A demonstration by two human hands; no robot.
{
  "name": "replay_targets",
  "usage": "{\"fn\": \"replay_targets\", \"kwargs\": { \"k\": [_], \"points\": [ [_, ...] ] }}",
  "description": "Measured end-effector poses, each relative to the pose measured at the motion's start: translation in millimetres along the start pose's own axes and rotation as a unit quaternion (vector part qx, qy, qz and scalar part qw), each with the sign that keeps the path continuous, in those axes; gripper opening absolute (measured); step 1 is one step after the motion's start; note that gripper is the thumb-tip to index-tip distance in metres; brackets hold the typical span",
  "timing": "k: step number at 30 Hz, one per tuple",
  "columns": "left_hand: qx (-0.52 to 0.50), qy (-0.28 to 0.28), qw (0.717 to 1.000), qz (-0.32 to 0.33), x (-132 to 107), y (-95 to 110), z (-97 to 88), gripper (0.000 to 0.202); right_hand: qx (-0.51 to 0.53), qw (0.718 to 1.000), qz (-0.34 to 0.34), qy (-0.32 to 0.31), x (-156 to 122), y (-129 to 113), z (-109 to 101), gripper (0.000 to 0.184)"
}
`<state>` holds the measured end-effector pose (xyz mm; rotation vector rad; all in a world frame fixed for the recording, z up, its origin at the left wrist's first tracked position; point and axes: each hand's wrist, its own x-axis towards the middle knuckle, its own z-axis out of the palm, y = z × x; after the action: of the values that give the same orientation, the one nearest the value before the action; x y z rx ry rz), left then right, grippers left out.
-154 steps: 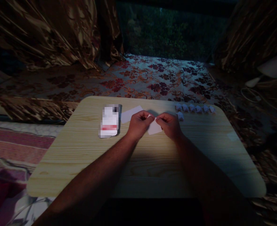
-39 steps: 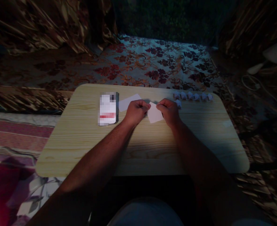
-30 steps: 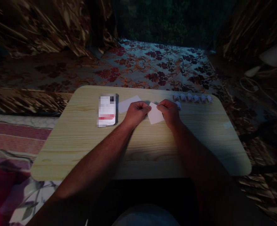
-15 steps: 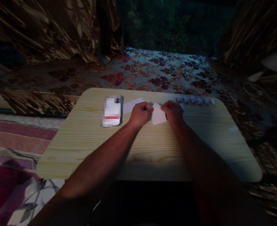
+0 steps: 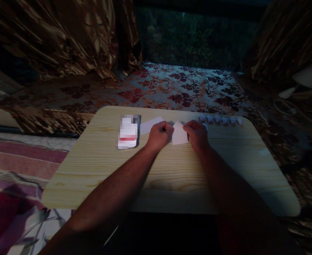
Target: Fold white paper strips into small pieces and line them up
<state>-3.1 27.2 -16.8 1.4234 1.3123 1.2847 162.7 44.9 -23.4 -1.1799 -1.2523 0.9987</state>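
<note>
A small white sheet of paper (image 5: 180,135) with a pointed top edge is held up over the table between my two hands. My left hand (image 5: 160,134) pinches its left edge between thumb and fingers. On the opposite edge, my right hand (image 5: 197,133) has the same kind of pinch. Behind my left hand lies a flat white strip of paper (image 5: 150,125). Several small folded paper pieces (image 5: 221,120) stand in a row beyond my right hand, and another is partly hidden by that hand.
The light wooden table (image 5: 172,170) has rounded corners. A pixelated white stack or box with a red band (image 5: 128,132) lies on its left side. Behind are a flowered cloth ledge (image 5: 182,85) and brown curtains (image 5: 84,39). A striped bedspread (image 5: 18,156) is at left.
The view has tipped up slightly, so the table sits lower in the picture. The paper is turned a little and its top now shows as a point; both hands keep their pinch.
</note>
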Motion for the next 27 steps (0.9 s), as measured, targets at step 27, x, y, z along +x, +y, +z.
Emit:
{"fn": "replay_targets", "kwargs": {
  "k": [27],
  "points": [
    [0.072,-0.096,0.992,0.041,-7,1,1.9,0.025,-0.074,0.994,-0.058,-0.057,-5,-3,2,0.008]
  ]
}}
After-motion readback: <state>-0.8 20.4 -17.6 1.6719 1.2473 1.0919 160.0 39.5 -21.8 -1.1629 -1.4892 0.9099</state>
